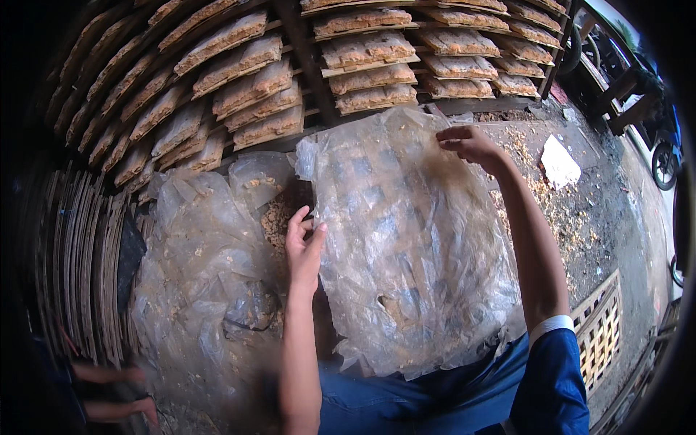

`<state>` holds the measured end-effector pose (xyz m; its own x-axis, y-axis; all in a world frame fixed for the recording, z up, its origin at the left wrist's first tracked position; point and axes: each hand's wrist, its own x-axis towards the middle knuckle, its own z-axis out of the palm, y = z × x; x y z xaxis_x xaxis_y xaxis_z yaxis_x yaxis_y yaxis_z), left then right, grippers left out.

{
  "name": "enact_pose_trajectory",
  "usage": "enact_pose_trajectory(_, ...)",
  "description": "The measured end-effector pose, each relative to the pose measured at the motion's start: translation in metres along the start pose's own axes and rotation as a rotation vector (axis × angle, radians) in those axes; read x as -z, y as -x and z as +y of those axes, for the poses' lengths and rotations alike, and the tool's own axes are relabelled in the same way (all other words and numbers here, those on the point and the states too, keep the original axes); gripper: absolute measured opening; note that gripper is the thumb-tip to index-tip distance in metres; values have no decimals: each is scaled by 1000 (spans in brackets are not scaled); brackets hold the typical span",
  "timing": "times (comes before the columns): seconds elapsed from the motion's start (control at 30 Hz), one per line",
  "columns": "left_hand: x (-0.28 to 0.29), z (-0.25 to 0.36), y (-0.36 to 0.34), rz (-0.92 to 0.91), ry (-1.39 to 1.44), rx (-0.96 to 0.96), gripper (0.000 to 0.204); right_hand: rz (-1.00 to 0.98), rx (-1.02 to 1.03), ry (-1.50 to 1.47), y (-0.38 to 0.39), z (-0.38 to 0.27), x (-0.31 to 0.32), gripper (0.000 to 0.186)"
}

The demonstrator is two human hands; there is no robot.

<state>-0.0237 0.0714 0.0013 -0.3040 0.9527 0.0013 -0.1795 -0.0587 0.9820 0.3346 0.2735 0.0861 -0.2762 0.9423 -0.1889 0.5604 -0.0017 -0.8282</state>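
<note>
A cloudy, wrinkled plastic sheet lies in front of me, over my lap at its near end. A lattice pattern of darker squares shows through it, and a small torn hole sits near its lower middle. At the sheet's left edge, my left hand is closed, thumb on the margin and fingers curled beside it. My right hand hovers over the far right corner, its fingers stretched to the left and apart. Below it is a brownish blur on or above the sheet that I cannot make out.
Racks of crumbly orange-brown slabs on boards stand behind. Another crumpled plastic sheet with crumbs lies left, beside upright thin slats. Another person's hands show lower left. Rightward are scattered crumbs, a white scrap and a woven lattice tray.
</note>
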Motion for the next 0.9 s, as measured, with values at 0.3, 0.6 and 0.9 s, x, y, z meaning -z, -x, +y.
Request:
enact_pose_trajectory(0.3,-12,8,2,-50,-154,-23,68,145,160,365,32,21,25,39)
enact_pose_trajectory(0.6,4,-6,3,50,-336,-202,52,220,-58,435,229,38,0,52)
enact_pose_trajectory(0.9,17,7,53,23,-445,346,69,740,-398,655,489,188,-27,57)
